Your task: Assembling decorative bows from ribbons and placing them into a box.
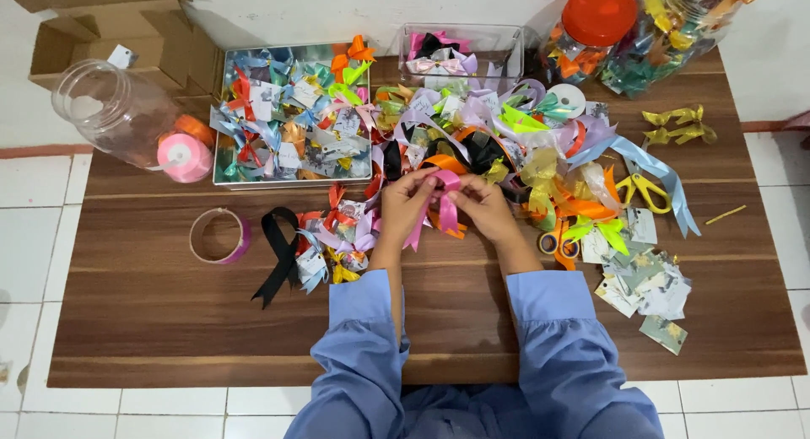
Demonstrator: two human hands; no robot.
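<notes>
Holding a pink ribbon [445, 204] between them, the left hand [405, 204] and the right hand [479, 207] meet over the middle of the wooden table [169, 304]. Both hands have their fingers closed on the ribbon; its upper part is bent into a loop between the fingertips, and its loose ends hang down toward the person. The ribbon is just in front of a big heap of mixed ribbons [506, 144], which covers the far middle of the table.

Left of the hands lies a black ribbon [280, 253], folded and crossed, and beside it an empty tape ring [219, 235]. A flat box full of finished bows [291, 114] stands at the far left, with a pink ribbon spool [184, 157] and a clear plastic jar [110, 108] lying next to it. Right of the hands there are orange scissors [557, 241], yellow scissors [643, 188] and a small pile of paper tags [650, 287]. A jar with a red lid [597, 13] stands at the far right edge.
</notes>
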